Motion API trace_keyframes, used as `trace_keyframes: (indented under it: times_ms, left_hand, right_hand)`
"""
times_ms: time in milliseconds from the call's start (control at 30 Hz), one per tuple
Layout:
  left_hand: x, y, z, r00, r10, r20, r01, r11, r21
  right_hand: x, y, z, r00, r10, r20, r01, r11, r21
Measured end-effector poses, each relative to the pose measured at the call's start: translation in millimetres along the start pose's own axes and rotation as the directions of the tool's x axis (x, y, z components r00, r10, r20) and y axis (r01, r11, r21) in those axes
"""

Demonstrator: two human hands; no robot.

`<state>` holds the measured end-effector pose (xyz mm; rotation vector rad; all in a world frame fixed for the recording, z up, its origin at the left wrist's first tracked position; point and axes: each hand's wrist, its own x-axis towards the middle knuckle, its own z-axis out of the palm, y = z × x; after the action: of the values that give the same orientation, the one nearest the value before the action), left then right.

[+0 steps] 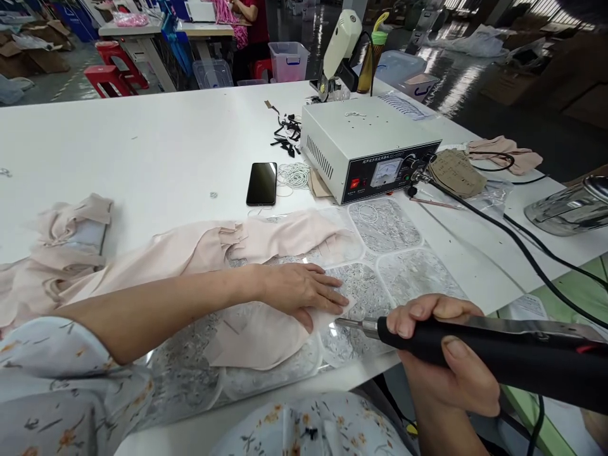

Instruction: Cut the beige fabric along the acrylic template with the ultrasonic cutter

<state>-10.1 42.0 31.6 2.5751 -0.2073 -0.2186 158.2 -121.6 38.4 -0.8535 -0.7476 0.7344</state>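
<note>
My left hand lies flat with its fingers stretched out, pressing a pale pink fabric piece onto a clear patterned mat. In my right hand is a black handheld ultrasonic welder, fingers wrapped round its body. Its metal tip points left, close to the fabric's right edge by my left fingertips; whether it touches I cannot tell. Beyond my left forearm more pink fabric trails across the mat, with a bunched pile at the left.
A control box with a dial stands at the back right, its black cable running along the right side. Nearby are a phone, coiled cord, black scraps, a glass jar and a cream-coloured tool. Another person works beyond.
</note>
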Motion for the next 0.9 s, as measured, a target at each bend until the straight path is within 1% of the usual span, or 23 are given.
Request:
trace_keyframes:
  times_ms: [67,167,233,367,467,567,767,900]
  left_hand:
    - [-0.1,-0.5,1.1,1.0,0.0,-0.013,0.0,1.0,-0.022]
    - [-0.3,-0.2,0.7,1.0,-0.021,-0.003,0.02,0.998,-0.062]
    - [-0.7,-0.4,0.6,0.999,-0.021,-0.03,0.018,0.996,-0.085]
    - [-2.5,-3.5,3.5,0.994,0.026,-0.108,-0.037,0.994,-0.106]
    - [-3.2,-5.7,5.8,0.991,0.05,-0.123,-0.063,0.993,-0.1]
    - [-3.0,-5.5,5.1,0.993,0.048,-0.112,-0.057,0.996,-0.075]
    - [-1.9,-4.6,1.3,0.998,0.055,-0.015,-0.055,0.998,-0.005]
    - [-2.9,-7.6,3.4,0.996,0.084,-0.026,-0.083,0.996,0.007]
  right_hand:
    - [0.4,0.6,-0.2,1.0,0.001,-0.004,-0.001,1.0,-0.011]
    - [1.2,0.6,-1.0,1.0,-0.008,-0.02,0.007,0.999,-0.036]
    - [2.3,-0.4,-2.2,0.999,-0.018,-0.036,0.016,0.998,-0.061]
    - [6.1,-3.5,-6.8,0.997,-0.053,-0.05,0.049,0.995,-0.091]
    - [8.7,-3.7,-10.6,0.995,-0.087,-0.057,0.081,0.992,-0.101]
    - [10.6,-1.1,-11.5,0.993,-0.105,-0.06,0.098,0.99,-0.102]
    - [14.7,1.5,-8.2,0.991,-0.104,-0.082,0.094,0.989,-0.117]
    - [17.6,2.5,-9.7,0.992,-0.111,-0.067,0.104,0.989,-0.102]
